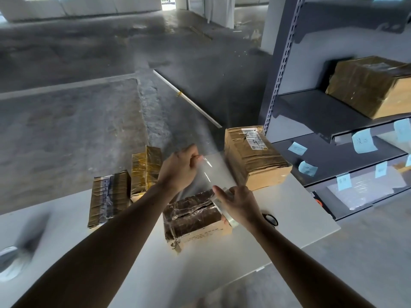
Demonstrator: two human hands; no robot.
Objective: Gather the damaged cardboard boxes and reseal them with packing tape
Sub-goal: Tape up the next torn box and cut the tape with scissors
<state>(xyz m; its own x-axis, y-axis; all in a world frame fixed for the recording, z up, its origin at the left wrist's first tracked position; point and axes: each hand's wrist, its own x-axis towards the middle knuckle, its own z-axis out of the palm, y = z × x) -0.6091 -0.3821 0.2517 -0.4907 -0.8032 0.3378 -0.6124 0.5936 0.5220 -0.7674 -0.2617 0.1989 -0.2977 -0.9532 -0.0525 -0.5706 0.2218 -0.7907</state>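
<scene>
White table point(289, 203) fills the lower view from 7 o'clock across to 3 o'clock, with a grey concrete floor point(66, 130) beyond it. At 8 o'clock, on the table's left edge, lies a blurred grey object point(11, 261) that cannot be made out.

Toward the middle, a flat left box point(109, 198) wrapped in brown tape lies on the table. Just beside it, at its 1 o'clock, is a yellow box point(145, 170), glossy with yellowish tape.

The left hand point(180, 167) is raised above the table near the centre. Its curled fingers pinch the free end of a clear tape strip point(206, 172). The strip slants down toward 5 o'clock to the roll point(222, 210), which the right hand point(240, 203) grips with fingers wrapped round it.

The centre box point(193, 216) lies on the table below both hands, at 6 o'clock of the left hand. Its top is crinkled with old tape and split by a long tear point(195, 211). The roll sits over the box's right end; whether they touch cannot be told.

Black scissors point(270, 218) lie on the table at 3 o'clock of the right hand, partly hidden by the wrist. A big box point(253, 156) with a white label point(254, 138) sits at 12 o'clock of that hand.

At far right, a grey shelf point(322, 112) bears blue notes point(363, 141) and, at 2 o'clock of the view, a shelf box point(369, 85).
</scene>
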